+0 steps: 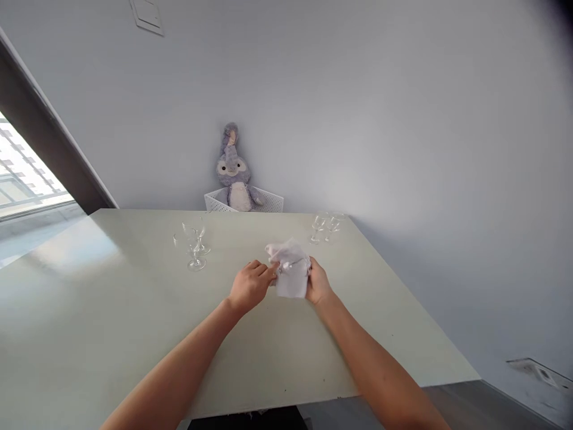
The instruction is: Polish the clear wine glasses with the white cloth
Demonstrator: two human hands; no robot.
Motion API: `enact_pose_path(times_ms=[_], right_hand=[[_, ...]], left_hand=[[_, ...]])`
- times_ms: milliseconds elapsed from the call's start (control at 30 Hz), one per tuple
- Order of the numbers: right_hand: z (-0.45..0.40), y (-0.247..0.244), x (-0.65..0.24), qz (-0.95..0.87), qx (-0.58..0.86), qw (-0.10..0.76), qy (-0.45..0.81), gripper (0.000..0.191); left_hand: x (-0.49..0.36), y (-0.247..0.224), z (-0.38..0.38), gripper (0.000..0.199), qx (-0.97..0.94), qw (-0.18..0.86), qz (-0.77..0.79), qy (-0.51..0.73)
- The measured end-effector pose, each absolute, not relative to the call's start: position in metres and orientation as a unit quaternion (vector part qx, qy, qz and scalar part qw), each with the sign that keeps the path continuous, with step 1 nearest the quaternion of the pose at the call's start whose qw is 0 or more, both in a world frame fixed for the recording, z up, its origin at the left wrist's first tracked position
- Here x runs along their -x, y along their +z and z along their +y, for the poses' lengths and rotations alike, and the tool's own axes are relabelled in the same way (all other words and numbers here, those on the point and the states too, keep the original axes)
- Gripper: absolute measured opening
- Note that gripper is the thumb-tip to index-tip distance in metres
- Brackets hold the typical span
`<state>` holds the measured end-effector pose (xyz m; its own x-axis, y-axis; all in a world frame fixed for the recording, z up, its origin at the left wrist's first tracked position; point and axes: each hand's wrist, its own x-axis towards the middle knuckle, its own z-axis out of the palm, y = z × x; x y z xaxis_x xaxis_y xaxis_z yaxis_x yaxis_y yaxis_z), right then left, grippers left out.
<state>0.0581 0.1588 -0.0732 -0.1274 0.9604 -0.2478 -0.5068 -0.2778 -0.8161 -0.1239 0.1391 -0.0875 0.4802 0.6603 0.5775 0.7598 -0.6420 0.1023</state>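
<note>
A crumpled white cloth is held just above the table, in front of me. My left hand is closed at the cloth's left side, with its fingertips at a shiny spot near the middle. My right hand grips the right edge, its thumb side toward me and its other fingers mostly hidden behind. Small glints in the folds look like glass, but I cannot make out what the cloth covers. Beyond the left hand stand stemmed glasses, and beyond the right hand are more stemmed glasses.
The pale table reaches to the wall. Behind its far edge, a grey plush toy sits in a white perforated basket. A window is at the left, a wall socket low at the right.
</note>
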Motion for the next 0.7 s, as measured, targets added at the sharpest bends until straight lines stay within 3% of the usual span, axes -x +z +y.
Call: enact_pose_path(times_ms=[167,300,467,600,700], right_hand=[[0.131,-0.077,-0.024,-0.302,0.303,0.587,0.687,0.014],[0.119,-0.086,-0.017,-0.442,0.366,0.587,0.571,0.016],[0.124,-0.091,-0.027,-0.560,0.456,0.525,0.450,0.025],[0.130,-0.088,-0.036,-0.617,0.516,0.485,0.344,0.025],[0.131,-0.091,-0.039,-0.701,0.500,0.452,0.233,0.021]], left_hand=[[0.112,-0.087,0.132,0.048,0.794,0.040,-0.504,-0.337],[0.096,-0.086,0.121,0.056,0.773,-0.021,-0.515,-0.370],[0.092,-0.084,0.120,0.035,0.771,-0.061,-0.502,-0.387],[0.096,-0.076,0.125,0.019,0.681,-0.293,-0.501,-0.447],[0.097,-0.072,0.126,0.036,0.537,-0.475,-0.463,-0.521]])
